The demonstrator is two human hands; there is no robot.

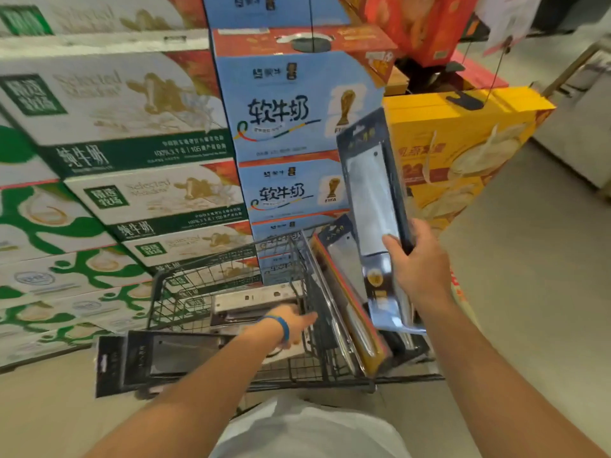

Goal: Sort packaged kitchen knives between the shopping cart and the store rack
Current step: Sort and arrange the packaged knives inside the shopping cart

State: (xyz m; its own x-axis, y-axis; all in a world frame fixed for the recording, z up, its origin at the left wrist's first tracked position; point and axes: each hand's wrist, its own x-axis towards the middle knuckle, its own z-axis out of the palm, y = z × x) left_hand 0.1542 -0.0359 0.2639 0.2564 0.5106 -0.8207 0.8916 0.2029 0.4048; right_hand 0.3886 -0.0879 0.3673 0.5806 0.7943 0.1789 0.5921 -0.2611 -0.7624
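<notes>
Knife pack [373,193]; cartons [287,140] read 软牛奶, FIFA

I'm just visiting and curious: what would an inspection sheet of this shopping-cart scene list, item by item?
Surface: pale floor; the wire shopping cart stands on it.
Job's things: packaged cleaver held nearly upright above the cart; more packaged knives lean and lie inside it.
Clutter: nothing seen.
Fingers: right hand grips the cleaver pack's lower part; left hand, with a blue wristband, reaches into the cart, grip unclear.
Cables: nothing seen.
Surroundings: stacked milk cartons ahead, yellow boxes to the right; no store rack in view.
</notes>
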